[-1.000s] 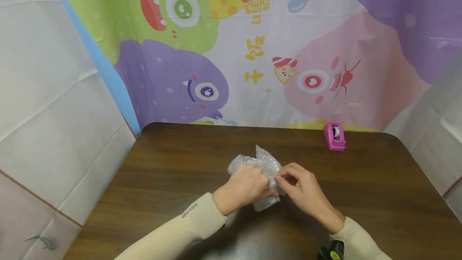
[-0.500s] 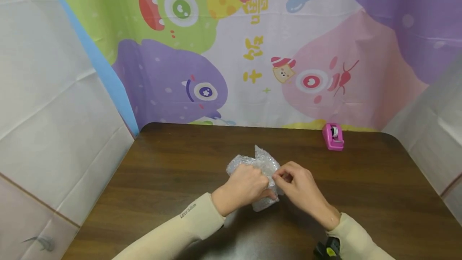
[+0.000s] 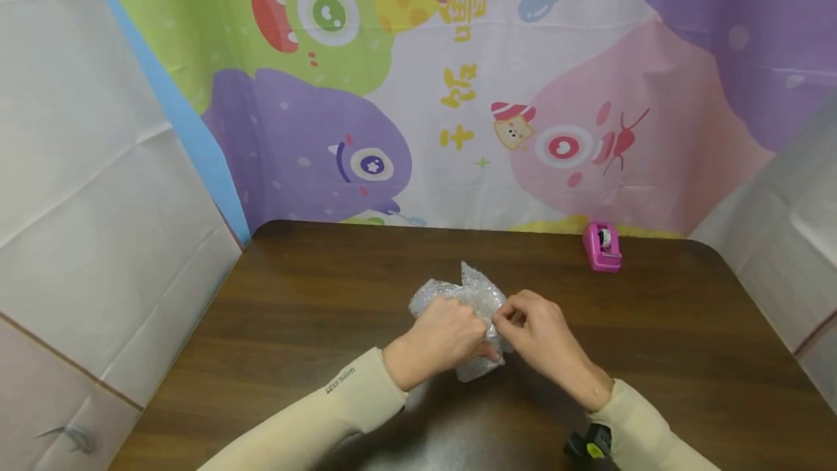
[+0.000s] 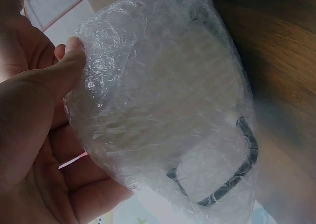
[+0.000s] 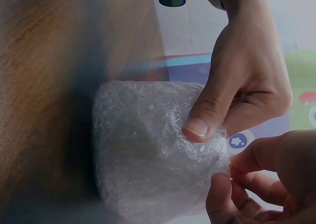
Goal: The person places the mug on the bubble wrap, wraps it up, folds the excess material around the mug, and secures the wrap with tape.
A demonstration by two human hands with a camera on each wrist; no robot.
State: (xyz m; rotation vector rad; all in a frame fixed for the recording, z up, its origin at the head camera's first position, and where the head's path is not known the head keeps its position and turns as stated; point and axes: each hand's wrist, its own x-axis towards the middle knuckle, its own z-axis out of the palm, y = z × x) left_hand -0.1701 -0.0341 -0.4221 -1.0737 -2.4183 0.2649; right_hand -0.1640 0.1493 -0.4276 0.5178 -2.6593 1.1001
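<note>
A bundle of clear bubble wrap (image 3: 482, 295) is held just above the table, in front of the person. Through the plastic in the left wrist view, a pale body with a dark, curved, handle-like outline (image 4: 232, 184) shows, resembling a mug. My left hand (image 3: 445, 336) grips the bundle from the left; its thumb (image 5: 200, 128) presses on the wrap in the right wrist view. The right hand (image 3: 546, 333) has thumb and forefinger together at the wrap's right edge, pinching it. What lies right between those fingertips is too small to make out.
A pink tape dispenser (image 3: 602, 246) stands near the back right of the dark wooden table (image 3: 314, 289). Behind the table hangs a cartoon-printed cloth (image 3: 458, 187), with pale panels (image 3: 118, 187) at the sides.
Hardly anything differs. The right hand and forearm have shifted very slightly left; the left hand keeps its grip on the bundle in the same place.
</note>
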